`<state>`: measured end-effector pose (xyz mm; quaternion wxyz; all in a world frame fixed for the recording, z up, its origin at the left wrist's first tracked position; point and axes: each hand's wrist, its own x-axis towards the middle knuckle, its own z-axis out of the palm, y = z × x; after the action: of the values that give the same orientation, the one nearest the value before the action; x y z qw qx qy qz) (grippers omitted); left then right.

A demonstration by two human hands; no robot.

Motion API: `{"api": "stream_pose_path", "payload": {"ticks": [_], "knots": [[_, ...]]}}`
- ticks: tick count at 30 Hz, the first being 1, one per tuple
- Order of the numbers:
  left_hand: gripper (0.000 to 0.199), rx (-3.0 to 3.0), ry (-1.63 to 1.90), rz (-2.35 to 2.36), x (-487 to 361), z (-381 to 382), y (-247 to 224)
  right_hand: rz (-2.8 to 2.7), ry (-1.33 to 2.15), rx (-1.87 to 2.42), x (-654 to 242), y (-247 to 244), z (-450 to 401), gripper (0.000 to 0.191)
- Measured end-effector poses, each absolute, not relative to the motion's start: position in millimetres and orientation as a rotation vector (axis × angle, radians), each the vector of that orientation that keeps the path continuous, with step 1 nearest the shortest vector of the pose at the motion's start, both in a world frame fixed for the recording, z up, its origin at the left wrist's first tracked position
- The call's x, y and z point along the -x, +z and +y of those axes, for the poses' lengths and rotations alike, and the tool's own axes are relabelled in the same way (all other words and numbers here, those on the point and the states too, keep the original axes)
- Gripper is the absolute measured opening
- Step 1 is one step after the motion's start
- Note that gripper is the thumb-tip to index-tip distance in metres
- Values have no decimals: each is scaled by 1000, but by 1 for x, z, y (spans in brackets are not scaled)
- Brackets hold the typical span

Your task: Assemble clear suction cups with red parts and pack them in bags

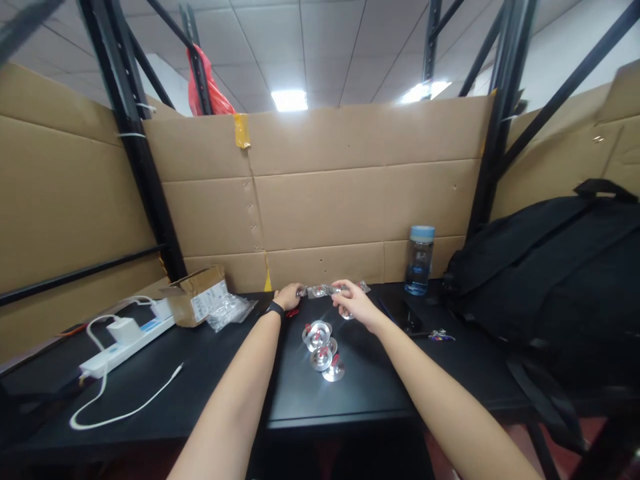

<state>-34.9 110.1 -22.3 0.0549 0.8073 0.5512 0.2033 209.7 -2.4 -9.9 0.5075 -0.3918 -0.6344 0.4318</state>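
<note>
Several shiny round metal discs with red parts lie in an overlapping pile on the black table. Behind the pile, a row of small clear-wrapped pieces stretches between my two hands. My left hand, with a dark band at the wrist, is at the row's left end, its fingers curled over something I cannot make out. At the other end my right hand has its fingers bent together, with a shiny disc partly showing just under them. Something red lies beside my left wrist.
An open cardboard box with clear plastic bags and a white power strip with cables are at left. At right are a bottle, a dark phone-like object, keys and a black backpack. Cardboard walls surround the table.
</note>
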Motion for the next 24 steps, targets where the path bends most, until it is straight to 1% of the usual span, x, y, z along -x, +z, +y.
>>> {"api": "stream_pose_path", "payload": {"ticks": [4,8,11,13,14,17,21,24], "knots": [[30,-2387,688,1715,38,122,-25,-1541,1034,931,-210,-8,-3,41],[24,-2366,735,1640,56,121,-19,-1565,1034,921,-207,-6,-4,39],[27,-2320,1005,1521,64,110,-7,-1581,1028,908,-205,-8,-2,36],[30,-2236,1225,1331,60,94,2,-1590,994,909,-203,-9,-1,33],[32,-2208,1265,1203,55,83,6,-1586,968,916,-202,-10,-1,32],[28,-2301,1170,932,34,39,13,-1523,963,936,-201,-11,-4,33],[22,-2274,1246,937,13,-8,14,-1477,1138,852,-198,-10,-11,36],[19,-2134,1275,921,10,-17,8,-1432,1192,818,-195,-7,-16,37]]}}
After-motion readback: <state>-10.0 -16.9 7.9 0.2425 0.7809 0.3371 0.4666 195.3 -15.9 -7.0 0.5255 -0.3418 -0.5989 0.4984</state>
